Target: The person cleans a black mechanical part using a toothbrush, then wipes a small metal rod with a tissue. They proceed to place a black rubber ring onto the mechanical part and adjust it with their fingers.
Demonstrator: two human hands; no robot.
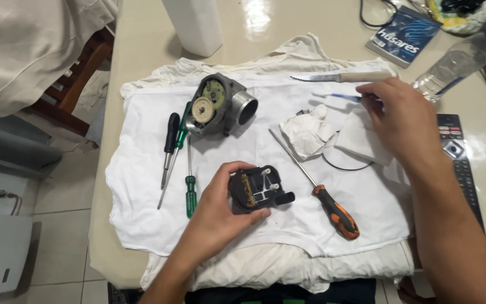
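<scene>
Glossy beige tabletop (142, 50) lay under a white T-shirt (243, 225) spread flat, which looked like a work mat meant to keep small parts from rolling away. On it, the left hand (217, 205) was curled around a black plastic cover (257, 188), inner face turned up so its coppery contacts and white fittings showed; fingers wrapped its left edge, thumb below. The right hand (397, 115) reached toward the far edge, fingertips pinched on a thin blue-and-white stick (338, 97), apparently a pen, though its shaft was too slim to tell.

One grey metal throttle body (220, 104) sat beyond the cover, gears exposed and bore facing right. Four screwdrivers lay within reach: one black-handled (170, 138), two green-handled (189, 188), one orange-and-black (336, 211). One serrated knife (344, 76) lay along the shirt's far edge, one crumpled tissue (310, 129) beside a folded white pad (361, 141). Off the cloth stood one clear plastic bottle (457, 65) and one remote control (459, 157).
</scene>
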